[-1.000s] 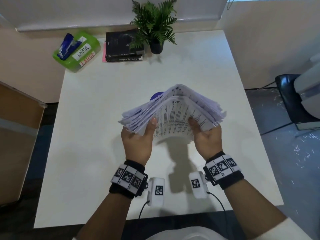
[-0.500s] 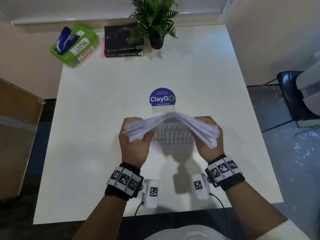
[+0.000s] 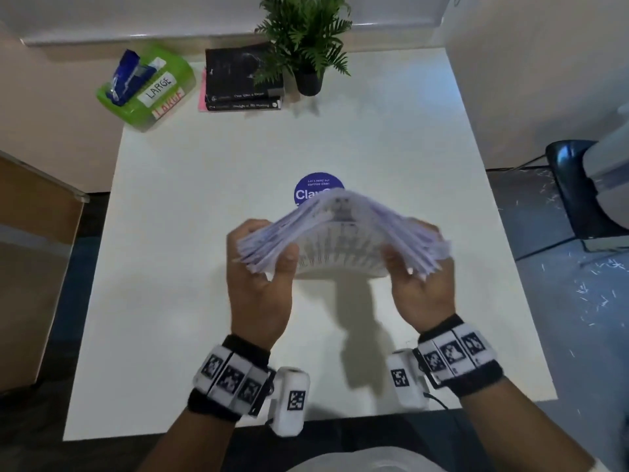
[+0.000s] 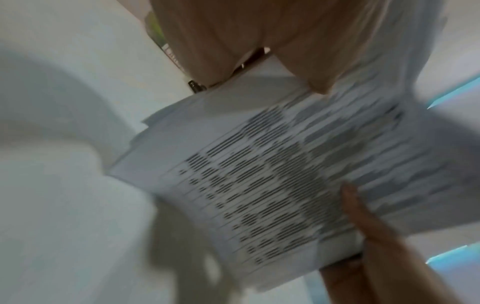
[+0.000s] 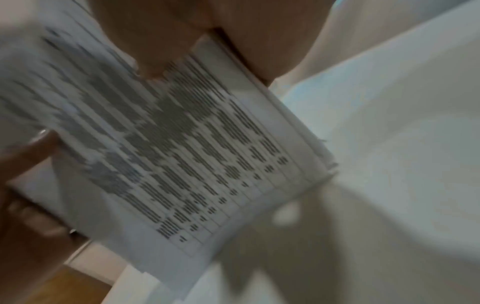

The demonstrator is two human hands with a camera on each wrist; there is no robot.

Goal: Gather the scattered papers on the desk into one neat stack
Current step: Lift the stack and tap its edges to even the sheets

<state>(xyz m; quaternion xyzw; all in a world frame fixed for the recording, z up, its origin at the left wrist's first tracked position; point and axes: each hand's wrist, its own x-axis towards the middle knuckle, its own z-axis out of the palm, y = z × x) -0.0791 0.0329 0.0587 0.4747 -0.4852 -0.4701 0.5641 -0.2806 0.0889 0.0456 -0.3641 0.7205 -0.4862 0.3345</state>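
Both hands hold one thick stack of printed papers [image 3: 343,229] above the middle of the white desk [image 3: 177,267]. The stack arches upward in the middle, and its side edges are uneven. My left hand [image 3: 262,267] grips the stack's left side, thumb on the near face. My right hand [image 3: 418,270] grips the right side the same way. In the left wrist view the papers [image 4: 272,181] show rows of printed text, blurred, with the other hand's thumb on them. In the right wrist view the papers [image 5: 168,144] are also blurred. No loose sheets show on the desk.
A round blue sticker [image 3: 313,190] lies on the desk just behind the stack. At the back edge stand a green box labelled LARGE [image 3: 149,86], a pile of dark books [image 3: 241,83] and a potted fern [image 3: 306,39]. A dark chair [image 3: 575,192] stands to the right.
The stack dropped low toward the desk half a second ago and is now lifted again, tilted up and arched. Both hands kept their grip throughout.
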